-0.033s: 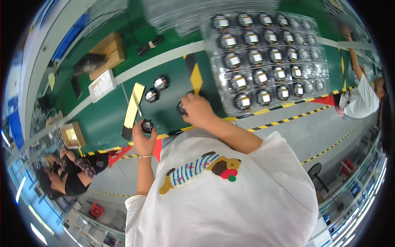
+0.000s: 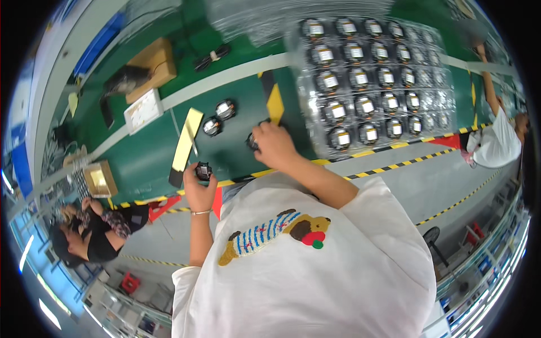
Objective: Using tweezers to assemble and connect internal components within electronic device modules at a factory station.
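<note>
A small round black part (image 2: 203, 170) with a metallic centre is gripped between the thumb and fingers of my left hand (image 2: 198, 191), close to the table's near edge. My right hand (image 2: 275, 147) rests low over the green mat, its fingers curled round a dark round part (image 2: 252, 142) that they mostly cover. Beyond and between the hands lie two similar round parts with pale labels, a farther one (image 2: 225, 109) and a nearer one (image 2: 212, 126), side by side. Just past my left hand is a long pad of yellow strips (image 2: 187, 141), with a thin pen-like tool (image 2: 195, 147) along its edge.
A clear plastic tray (image 2: 315, 143) at right holds rows of labelled round parts; its right-hand cups look unfilled. Behind stand a white box (image 2: 143, 111), a cardboard box (image 2: 163, 62) and a coiled cable (image 2: 212, 57). A co-worker (image 2: 104, 236) sits at left, another (image 2: 496, 138) at right.
The whole view has shifted a little, so the table and tray sit slightly farther right in it. Both hands keep their grips, with barely any movement over the mat.
</note>
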Available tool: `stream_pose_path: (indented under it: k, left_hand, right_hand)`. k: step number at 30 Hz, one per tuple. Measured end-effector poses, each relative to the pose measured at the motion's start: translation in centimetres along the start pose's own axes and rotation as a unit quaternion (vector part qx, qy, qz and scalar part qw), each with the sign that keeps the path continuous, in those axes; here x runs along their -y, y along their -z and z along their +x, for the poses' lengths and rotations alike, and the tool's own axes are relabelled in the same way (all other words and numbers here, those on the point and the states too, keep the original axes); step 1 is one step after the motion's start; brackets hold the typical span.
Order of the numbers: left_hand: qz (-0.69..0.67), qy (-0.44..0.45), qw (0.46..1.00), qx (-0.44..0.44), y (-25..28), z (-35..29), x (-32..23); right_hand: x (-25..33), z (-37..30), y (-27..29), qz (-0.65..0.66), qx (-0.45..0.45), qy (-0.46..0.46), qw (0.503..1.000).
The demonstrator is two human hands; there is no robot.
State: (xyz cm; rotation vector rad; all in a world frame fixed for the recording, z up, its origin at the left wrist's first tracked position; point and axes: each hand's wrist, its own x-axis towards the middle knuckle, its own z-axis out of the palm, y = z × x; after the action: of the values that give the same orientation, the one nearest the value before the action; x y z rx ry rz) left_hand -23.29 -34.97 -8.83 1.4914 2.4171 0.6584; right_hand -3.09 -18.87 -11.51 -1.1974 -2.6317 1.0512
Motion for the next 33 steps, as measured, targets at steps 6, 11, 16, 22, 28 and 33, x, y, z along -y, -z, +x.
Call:
stream_pose_path:
  k: [6, 11, 16, 22, 28, 33]
  left_hand:
    - [-0.383, 0.361, 0.85, 0.026, 1.0, -0.4, 5.6]
    - [-0.625, 0.319, 0.7, 0.131, 1.9, 5.5, 10.1]
    - [-0.628, 0.281, 0.692, 0.22, 1.2, 11.9, 15.2]
    - [-0.542, 0.224, 0.769, 0.255, 1.0, 12.8, 20.4]
    - [-0.557, 0.122, 0.771, 0.282, 2.3, 8.9, 25.6]
    - [-0.571, 0.059, 0.779, 0.251, 4.5, 5.7, 27.9]
  right_hand:
    - [-1.5, 2.5, -6.3, 0.004, -0.134, 0.054, 0.99]
    - [-1.4, 2.2, -7.8, 0.027, -0.209, 0.055, 0.976]
    - [-1.1, 1.9, -9.6, 0.001, -0.27, 0.043, 0.962]
    - [-0.3, 1.4, -11.2, -0.165, -0.377, 0.101, 0.906]
    - [10.3, 7.6, -15.3, -0.316, -0.301, 0.304, 0.847]
    - [13.6, 12.0, -17.2, -0.426, -0.177, 0.361, 0.811]
